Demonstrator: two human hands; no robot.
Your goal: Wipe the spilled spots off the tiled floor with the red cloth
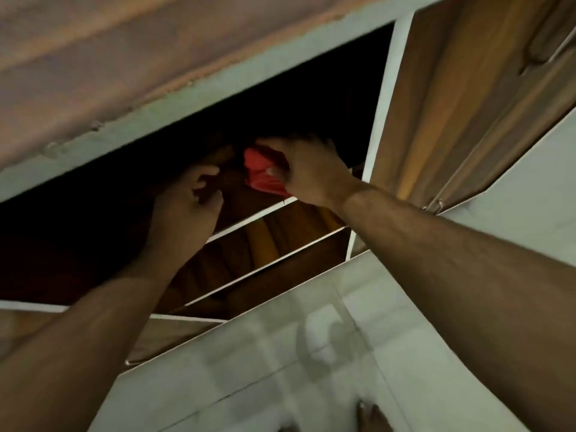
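Note:
My right hand grips a bunched red cloth just inside the dark opening of a low cabinet. My left hand reaches into the same opening to the left of the cloth, fingers curled and apart, holding nothing that I can see. The pale tiled floor spreads below the cabinet. The picture is blurred, and no distinct spill spots show on the tiles. The cabinet's inside is mostly black.
An open wooden cabinet door stands at the right. White-edged wooden shelves sit inside the cabinet below my hands. A pinkish counter slab overhangs the opening. My toes show at the bottom edge.

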